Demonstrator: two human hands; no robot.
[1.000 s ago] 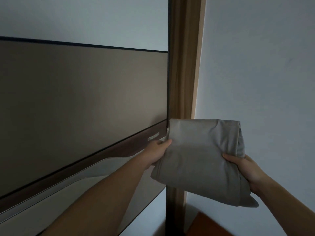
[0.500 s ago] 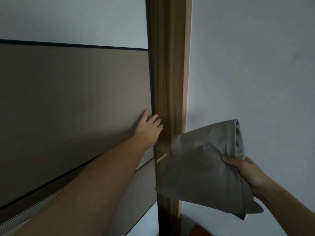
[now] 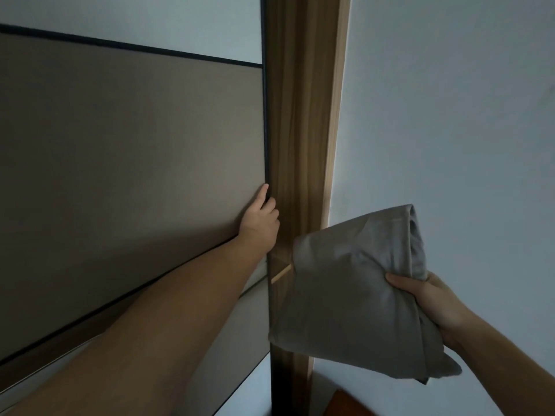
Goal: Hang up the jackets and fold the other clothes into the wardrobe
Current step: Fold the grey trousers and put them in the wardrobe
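Head view is showing the wardrobe's sliding door (image 3: 120, 175) filling everything to the left of the left hand (image 3: 259, 222), and it is looking shut or nearly so. That hand is gripping the door's dark edge, with the thumb lying up the panel and the fingers curling round beside the wooden post (image 3: 297, 115). Right of the post and lower than the left hand, the folded grey garment (image 3: 354, 289) is hanging in the air, its bottom corner drooping. The right hand (image 3: 429, 301) is pinching it at its right side, thumb on top, fingers hidden beneath. The step in hand is probably opening the wardrobe. Next, the left hand is needing to drag the door leftward, away from the post, with the right supporting the fold so it does not slump.
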